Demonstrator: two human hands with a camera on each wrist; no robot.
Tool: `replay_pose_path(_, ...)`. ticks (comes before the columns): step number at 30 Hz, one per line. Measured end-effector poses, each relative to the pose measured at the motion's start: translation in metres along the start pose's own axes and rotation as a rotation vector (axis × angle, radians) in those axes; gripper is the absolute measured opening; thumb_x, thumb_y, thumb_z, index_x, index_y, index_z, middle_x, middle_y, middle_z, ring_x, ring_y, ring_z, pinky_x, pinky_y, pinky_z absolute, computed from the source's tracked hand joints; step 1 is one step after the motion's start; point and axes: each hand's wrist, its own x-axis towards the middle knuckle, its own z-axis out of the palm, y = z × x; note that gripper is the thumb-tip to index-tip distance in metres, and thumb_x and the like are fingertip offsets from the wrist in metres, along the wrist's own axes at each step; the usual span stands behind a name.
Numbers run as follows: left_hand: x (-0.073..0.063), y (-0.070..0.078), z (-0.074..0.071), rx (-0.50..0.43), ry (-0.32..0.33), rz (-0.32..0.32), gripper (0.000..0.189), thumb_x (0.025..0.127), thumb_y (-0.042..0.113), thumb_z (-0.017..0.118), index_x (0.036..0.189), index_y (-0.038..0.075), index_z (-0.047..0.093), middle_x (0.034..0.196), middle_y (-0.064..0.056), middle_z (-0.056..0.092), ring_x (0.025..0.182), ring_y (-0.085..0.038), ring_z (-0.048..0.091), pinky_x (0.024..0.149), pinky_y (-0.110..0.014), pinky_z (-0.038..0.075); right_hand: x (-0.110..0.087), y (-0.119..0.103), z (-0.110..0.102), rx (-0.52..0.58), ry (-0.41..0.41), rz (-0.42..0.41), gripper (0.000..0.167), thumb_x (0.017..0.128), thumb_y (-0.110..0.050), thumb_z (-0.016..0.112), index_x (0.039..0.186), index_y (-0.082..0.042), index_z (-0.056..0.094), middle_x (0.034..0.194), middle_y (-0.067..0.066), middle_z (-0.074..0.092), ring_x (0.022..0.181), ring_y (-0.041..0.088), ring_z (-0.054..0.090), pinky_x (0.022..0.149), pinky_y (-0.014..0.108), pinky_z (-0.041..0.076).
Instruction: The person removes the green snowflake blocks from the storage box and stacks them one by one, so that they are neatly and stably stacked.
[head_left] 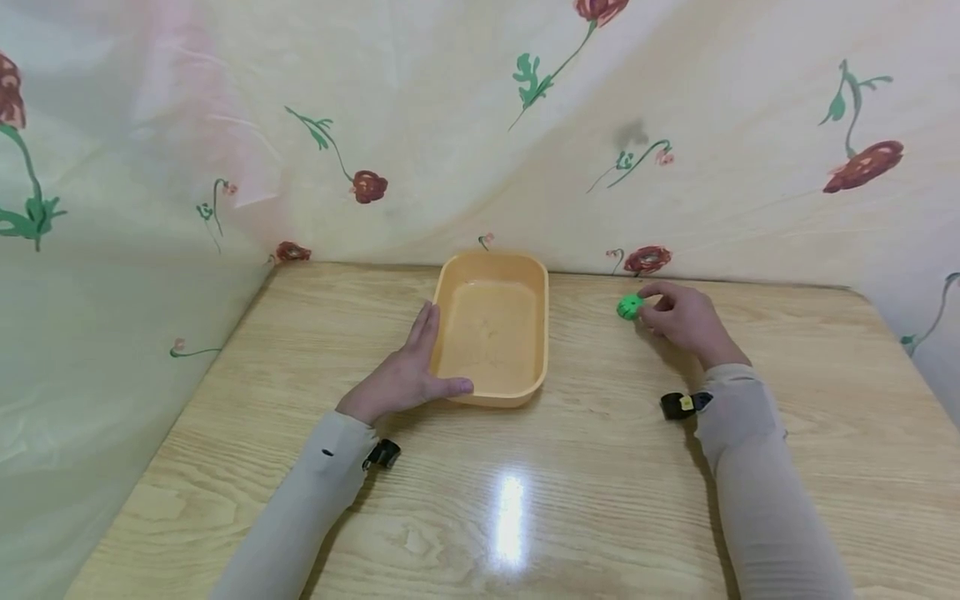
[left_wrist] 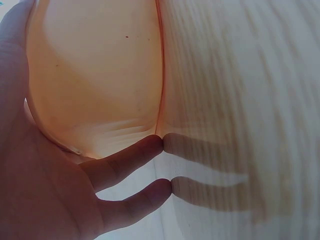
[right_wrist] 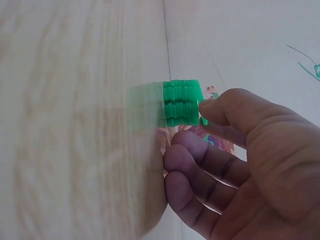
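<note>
A shallow peach-coloured plastic tub (head_left: 491, 398) stands on the table near its far edge. My left hand (head_left: 401, 375) lies along the tub's left side, fingers fairly straight, with the thumb at the near rim; in the left wrist view, two fingertips (left_wrist: 155, 142) touch the table beside the tub (left_wrist: 100, 65). To the right, a small stack of green ridged discs (head_left: 628, 307) stands on the table. My right hand (head_left: 686, 321) pinches at the top of this stack. In the right wrist view, the thumb meets a slightly tilted green disc (right_wrist: 204, 121) on the stack (right_wrist: 180, 102); the index fingertip is hidden.
The wood-grain table (head_left: 600, 492) ends at a flower-printed plastic sheet (head_left: 450, 125), which hangs behind it and along the left side. Black straps with small devices (head_left: 678, 406) are on both wrists. Light glares off the table's near middle.
</note>
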Motion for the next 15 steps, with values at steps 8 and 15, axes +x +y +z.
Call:
replay_pose_path(8,0.0019,0.0008,-0.0007,0.009,0.003,0.009,0.129,0.082,0.060,0.077,0.160,0.023,-0.018,0.167,-0.003,-0.022,0.145,-0.046,0.022,0.108,-0.058,0.035,0.0032,0.0011,-0.0013,0.003,-0.005,0.011,0.040,0.102,-0.025,0.059,0.136,-0.003,0.057,0.101,0.018,0.066,0.079,0.024,0.065,0.066,0.032,0.050)
replay_pose_path(15,0.0025,0.0020,-0.0005,0.011,0.006,0.005,0.128,0.082,0.059,0.078,0.160,0.023,-0.018,0.167,-0.003,-0.021,0.145,-0.046,0.023,0.107,-0.058,0.036,0.0049,0.0011,-0.0014,-0.004,-0.007,0.011,0.042,0.102,-0.025,0.059,0.138,-0.004,0.056,0.102,0.018,0.067,0.078,0.024,0.065,0.066,0.032,0.049)
